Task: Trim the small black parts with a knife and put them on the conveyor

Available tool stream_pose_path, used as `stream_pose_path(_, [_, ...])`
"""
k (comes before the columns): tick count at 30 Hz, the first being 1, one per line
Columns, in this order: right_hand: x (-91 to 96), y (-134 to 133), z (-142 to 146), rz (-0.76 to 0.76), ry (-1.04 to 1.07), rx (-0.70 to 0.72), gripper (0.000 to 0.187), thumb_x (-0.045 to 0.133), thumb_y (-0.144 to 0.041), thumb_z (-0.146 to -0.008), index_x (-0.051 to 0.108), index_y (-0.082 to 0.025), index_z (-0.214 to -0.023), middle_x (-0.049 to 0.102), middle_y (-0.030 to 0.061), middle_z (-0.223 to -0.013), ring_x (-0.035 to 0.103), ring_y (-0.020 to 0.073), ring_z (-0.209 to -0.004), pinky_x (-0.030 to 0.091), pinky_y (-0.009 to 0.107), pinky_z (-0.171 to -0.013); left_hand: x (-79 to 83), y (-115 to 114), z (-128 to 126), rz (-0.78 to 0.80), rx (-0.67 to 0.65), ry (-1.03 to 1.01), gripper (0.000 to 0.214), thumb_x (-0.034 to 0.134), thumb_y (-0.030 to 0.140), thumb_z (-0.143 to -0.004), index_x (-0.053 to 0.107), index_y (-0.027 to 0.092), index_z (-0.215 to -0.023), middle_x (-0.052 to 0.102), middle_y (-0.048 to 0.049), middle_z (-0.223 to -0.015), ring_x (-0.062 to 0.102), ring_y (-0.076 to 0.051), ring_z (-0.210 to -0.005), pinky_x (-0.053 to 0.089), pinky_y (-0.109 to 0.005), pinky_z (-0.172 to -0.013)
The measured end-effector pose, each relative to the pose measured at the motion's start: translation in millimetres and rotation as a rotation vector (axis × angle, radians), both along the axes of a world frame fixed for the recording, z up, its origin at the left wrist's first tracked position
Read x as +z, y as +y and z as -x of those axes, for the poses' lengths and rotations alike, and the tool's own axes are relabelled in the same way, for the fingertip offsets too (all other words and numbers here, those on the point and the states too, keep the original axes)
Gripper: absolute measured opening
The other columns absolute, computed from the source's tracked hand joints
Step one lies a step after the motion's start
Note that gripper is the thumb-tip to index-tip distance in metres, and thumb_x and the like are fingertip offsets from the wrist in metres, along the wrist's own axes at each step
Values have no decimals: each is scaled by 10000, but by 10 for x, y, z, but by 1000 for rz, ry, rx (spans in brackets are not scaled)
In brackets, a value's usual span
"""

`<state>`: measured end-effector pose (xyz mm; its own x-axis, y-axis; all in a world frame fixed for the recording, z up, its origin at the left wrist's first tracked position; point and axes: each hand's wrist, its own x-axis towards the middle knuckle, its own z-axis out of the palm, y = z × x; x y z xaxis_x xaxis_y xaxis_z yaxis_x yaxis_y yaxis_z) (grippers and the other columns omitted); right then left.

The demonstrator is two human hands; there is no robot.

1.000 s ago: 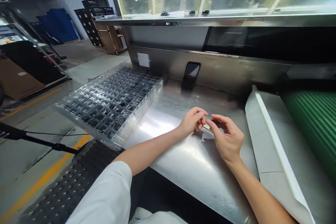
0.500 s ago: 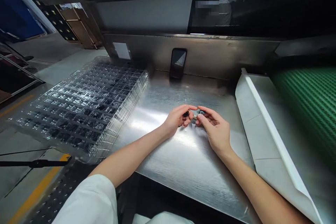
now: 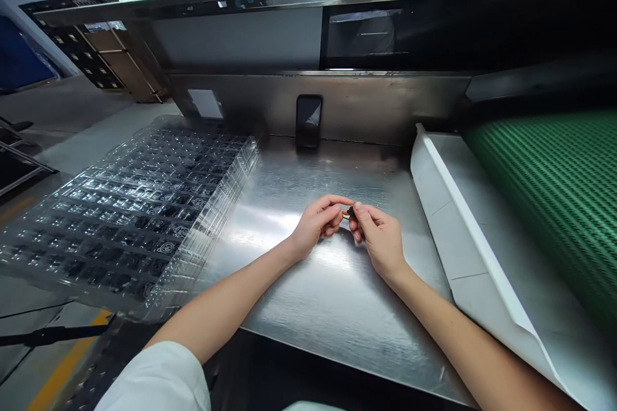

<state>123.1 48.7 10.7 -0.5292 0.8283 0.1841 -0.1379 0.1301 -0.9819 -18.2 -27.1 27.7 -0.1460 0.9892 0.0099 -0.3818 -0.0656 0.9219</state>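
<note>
– Where do we have the small dark part?
– Pinched in the fingertips of our right hand, above the bench, left of that palm.
– And our left hand?
– Fingers curled, tips just beside the part; we can't tell whether they grip anything.
– Its long axis?
– Too small and covered for us to tell.

Factory: steel bench, green conveyor

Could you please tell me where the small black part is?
In the head view, the small black part is at the fingertips of the right hand, beside the left hand, over the metal table.
</note>
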Motion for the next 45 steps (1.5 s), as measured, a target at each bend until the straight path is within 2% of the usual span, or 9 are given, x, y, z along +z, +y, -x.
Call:
stream_pose_path(5, [-4, -18, -10, -67, -32, -36, 658, 654, -782, -955, 639, -156, -751, 546, 35, -673, 452, 136, -542, 336, 234, -479, -32, 9, -7, -74, 7, 82, 522, 748, 540, -875, 665, 116, -1167, 383, 61, -640, 295, -59, -526, 231, -211, -500])
stream_pose_path(11, [19, -38, -13, -183, -50, -96, 615, 594, -712, -1016, 630, -170, -728, 541, 29, -669, 480, 166, -615, 356, 266, -561, -127, 20, -17, -125, 33, 192, 480, 726, 522, -925, 686, 147, -1223, 498, 18, -771, 323, -44, -549, 228, -213, -505])
stream_pose_path(17, [76, -65, -9, -339, -47, -37, 561, 580, -645, -1047, 700, -190, -741, 611, 48, -774, 550, 205, -745, 428, 308, -699, -83, 21, -56, -49, 7, 46, 567, 715, 639, -894, 677, 138, -1158, 400, 56, -654, 301, -49, -506, 212, -184, -461])
stream_pose_path(21, [52, -63, -12, -342, -24, -1, 465, 619, -565, -1059, 755, -213, -787, 643, 36, -816, 568, 199, -786, 429, 302, -745, -22, -5, -53, 17, -49, -44, 537, 717, 626, -894, 654, 157, -1148, 421, 55, -674, 322, -47, -480, 233, -173, -432])
stream_pose_path(27, [48, -37, -33, -396, -58, -53, 448, 619, -559, -1067, 754, -220, -808, 646, 25, -808, 573, 196, -757, 406, 301, -695, 35, -52, -60, 70, -119, -196, 469, 736, 540, -900, 621, 188, -1188, 432, 42, -749, 354, -45, -506, 265, -165, -450])
stream_pose_path(32, [96, -6, -64, -550, -158, -73, 463, 550, -533, -1103, 739, -220, -819, 639, 18, -789, 556, 183, -694, 385, 311, -661, 25, -54, -41, 53, -135, -237, 452, 755, 483, -890, 627, 195, -1214, 470, 19, -807, 395, -52, -541, 294, -174, -474])
stream_pose_path(40, [46, 55, -90, -703, -303, -52, 389, 476, -433, -1126, 706, -224, -892, 666, 9, -851, 607, 188, -758, 399, 317, -714, 3, -12, -32, 32, -49, -159, 471, 794, 492, -842, 653, 156, -1142, 445, 39, -733, 330, -39, -501, 221, -175, -452])
stream_pose_path(43, [58, 94, -99, -775, -312, -132, 373, 489, -428, -1127, 709, -218, -911, 659, 8, -832, 585, 178, -704, 380, 321, -677, 11, 4, -10, 32, -14, -152, 486, 796, 510, -830, 630, 157, -1119, 450, 46, -709, 318, -41, -482, 204, -177, -445])
stream_pose_path(45, [73, 136, -114, -888, -351, -219, 369, 483, -409, -1132, 707, -210, -919, 653, 15, -830, 567, 179, -693, 357, 331, -678, 13, 13, 27, 33, 24, -159, 475, 783, 503, -837, 611, 164, -1122, 460, 46, -709, 319, -44, -477, 198, -177, -448])
